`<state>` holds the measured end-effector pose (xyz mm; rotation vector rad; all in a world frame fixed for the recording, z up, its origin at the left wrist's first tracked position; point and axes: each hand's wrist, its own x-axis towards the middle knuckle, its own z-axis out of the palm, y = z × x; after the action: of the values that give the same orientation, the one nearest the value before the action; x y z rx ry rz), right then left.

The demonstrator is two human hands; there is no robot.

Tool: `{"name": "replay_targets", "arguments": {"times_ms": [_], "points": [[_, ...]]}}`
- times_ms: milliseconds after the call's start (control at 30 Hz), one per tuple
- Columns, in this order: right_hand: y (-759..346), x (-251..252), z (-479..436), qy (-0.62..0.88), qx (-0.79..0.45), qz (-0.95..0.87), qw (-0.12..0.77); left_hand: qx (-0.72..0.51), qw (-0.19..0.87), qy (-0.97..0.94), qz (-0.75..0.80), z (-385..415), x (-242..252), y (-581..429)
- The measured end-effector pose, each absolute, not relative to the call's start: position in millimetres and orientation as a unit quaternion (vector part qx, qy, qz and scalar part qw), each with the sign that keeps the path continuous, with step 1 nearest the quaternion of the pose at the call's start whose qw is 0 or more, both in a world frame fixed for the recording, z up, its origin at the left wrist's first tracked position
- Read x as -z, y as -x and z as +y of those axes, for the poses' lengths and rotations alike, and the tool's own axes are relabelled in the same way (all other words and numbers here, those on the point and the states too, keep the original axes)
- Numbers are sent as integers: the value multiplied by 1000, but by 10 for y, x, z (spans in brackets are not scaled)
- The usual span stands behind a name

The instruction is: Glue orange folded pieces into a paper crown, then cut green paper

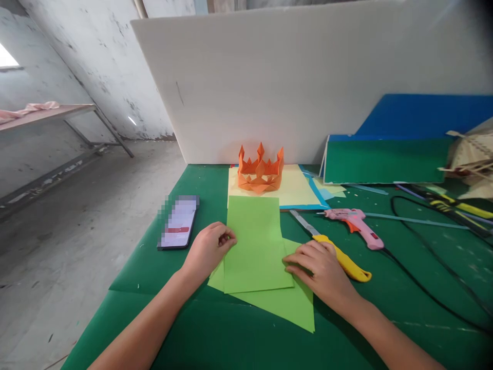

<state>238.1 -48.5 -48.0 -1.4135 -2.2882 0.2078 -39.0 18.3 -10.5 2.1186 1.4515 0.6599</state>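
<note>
A light green sheet of paper lies over another green sheet, which sticks out askew below it. My left hand pinches the top sheet's left edge between thumb and fingertips. At the right edge, the fingers of my right hand close on the same sheet; the exact contact is partly hidden. Just behind the paper, an orange folded-paper crown stands on a pale yellow sheet. A yellow-handled utility knife lies beside my right hand, its blade pointing back and left.
A phone lies left of my left hand. On the right are a pink glue gun with a black cord and a green board. A large white panel rises behind the green table.
</note>
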Motion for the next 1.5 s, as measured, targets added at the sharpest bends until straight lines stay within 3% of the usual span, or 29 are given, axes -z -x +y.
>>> {"name": "replay_targets", "arguments": {"times_ms": [467, 667, 800, 1000, 1200, 1400, 1500], "points": [[-2516, 333, -599, 495, -144, -849, 120, -199, 231, -761, 572, 211, 208, 376], [-2786, 354, -526, 590, 20, -780, 209, -228, 282, -770, 524, 213, 107, 425], [-2966, 436, -459, 634, 63, -748, 184, -215, 318, -806, 450, 214, 54, 502], [-3018, 535, -444, 663, 0, -731, 160, -183, 245, -856, 416, 244, 35, 576], [-3025, 410, -461, 695, -71, -688, 194, -234, 137, -876, 400, 247, 6, 567], [-3153, 324, -535, 649, -207, -641, 353, -278, 274, -831, 395, 218, -59, 540], [-3223, 332, -566, 576, -272, -676, 370, -299, 329, -796, 411, 219, -50, 533]]}}
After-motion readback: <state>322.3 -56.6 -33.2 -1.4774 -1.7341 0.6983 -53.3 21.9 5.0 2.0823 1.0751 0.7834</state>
